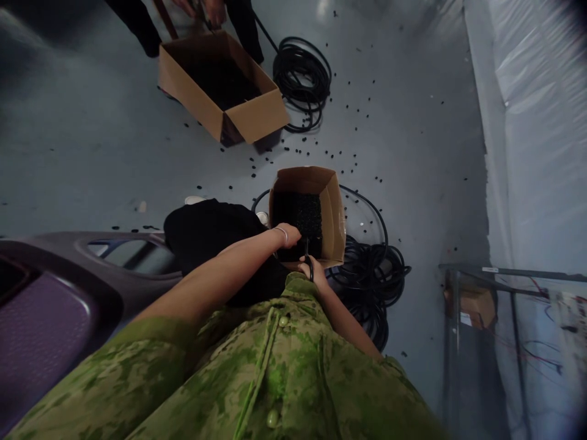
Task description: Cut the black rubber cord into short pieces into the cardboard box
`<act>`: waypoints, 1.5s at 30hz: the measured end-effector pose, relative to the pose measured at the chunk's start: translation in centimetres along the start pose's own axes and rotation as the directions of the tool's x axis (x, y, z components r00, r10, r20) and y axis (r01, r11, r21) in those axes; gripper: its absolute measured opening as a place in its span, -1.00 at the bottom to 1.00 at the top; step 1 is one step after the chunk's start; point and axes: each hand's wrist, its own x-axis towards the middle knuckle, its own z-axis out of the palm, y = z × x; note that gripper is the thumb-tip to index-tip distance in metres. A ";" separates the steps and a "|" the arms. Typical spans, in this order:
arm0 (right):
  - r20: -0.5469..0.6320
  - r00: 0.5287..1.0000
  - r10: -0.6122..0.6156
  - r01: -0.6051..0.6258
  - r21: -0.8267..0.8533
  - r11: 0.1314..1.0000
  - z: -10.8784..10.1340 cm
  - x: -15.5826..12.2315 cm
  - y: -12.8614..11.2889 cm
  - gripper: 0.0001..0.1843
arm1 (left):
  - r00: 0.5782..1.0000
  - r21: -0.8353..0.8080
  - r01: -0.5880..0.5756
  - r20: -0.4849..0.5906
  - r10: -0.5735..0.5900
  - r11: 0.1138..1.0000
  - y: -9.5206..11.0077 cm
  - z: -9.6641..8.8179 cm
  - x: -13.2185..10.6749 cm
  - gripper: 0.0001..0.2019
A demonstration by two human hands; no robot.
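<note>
My right hand (316, 272) is closed round black-handled scissors (310, 267), whose narrow blades point away from me over the near side of a small cardboard box (337, 211). Beside the blades, my left hand (290, 235), with a bracelet at the wrist, is closed in a pinch; whatever is between its fingers is too dark to make out. Many small black pieces (308, 214) lie inside the box, below my hands. A coil of black hose (376, 275) rests on the floor to the right, with one length looping behind the box.
Across from me, a co-worker's hands (213, 11) are over a larger cardboard box (254, 116) with dark contents. Another black hose coil (300, 76) lies beside it. Small black bits dot the grey floor (413, 171). A purple-seated chair (46, 348) stands left, a metal frame (452, 342) right.
</note>
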 end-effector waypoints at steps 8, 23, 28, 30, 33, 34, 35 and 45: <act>0.018 0.999 0.026 -0.027 0.057 0.998 0.0 -0.3 0.1 -0.70 | 1.000 0.011 0.004 -0.005 -0.004 1.000 -0.2 0.1 0.2 -0.69; 0.015 1.000 -0.001 0.001 0.028 1.000 -0.4 -0.2 0.3 -0.70 | 1.000 -0.004 -0.003 0.019 0.003 1.000 0.3 -0.5 -0.4 -0.69; 0.010 1.000 -0.009 0.008 0.033 0.999 -0.4 -0.2 0.2 -0.70 | 1.000 -0.005 0.001 0.027 -0.001 1.000 0.5 -0.7 -0.7 -0.71; -0.008 1.000 -0.023 0.024 0.027 0.999 -0.3 -0.2 0.1 -0.72 | 1.000 -0.008 0.001 0.021 -0.001 1.000 0.6 -0.6 -0.6 -0.71; -0.057 0.996 -0.067 0.069 0.036 0.997 -0.2 -0.3 0.2 -0.77 | 1.000 0.002 0.000 0.001 0.000 1.000 0.5 -0.4 -0.3 -0.72; -0.069 0.994 -0.088 0.092 0.050 0.995 -0.1 -0.3 0.3 -0.78 | 1.000 -0.007 0.001 0.005 -0.001 1.000 0.5 -0.3 -0.1 -0.74; -0.079 0.990 -0.116 0.121 0.066 0.990 0.0 -0.3 0.4 -0.79 | 1.000 -0.015 0.002 0.008 -0.002 1.000 0.5 -0.3 0.0 -0.75; -0.086 0.982 -0.166 0.174 0.104 0.979 1.0 -0.2 2.1 -0.83 | 0.999 0.016 -0.011 0.043 0.010 1.000 0.3 -0.1 0.8 -0.73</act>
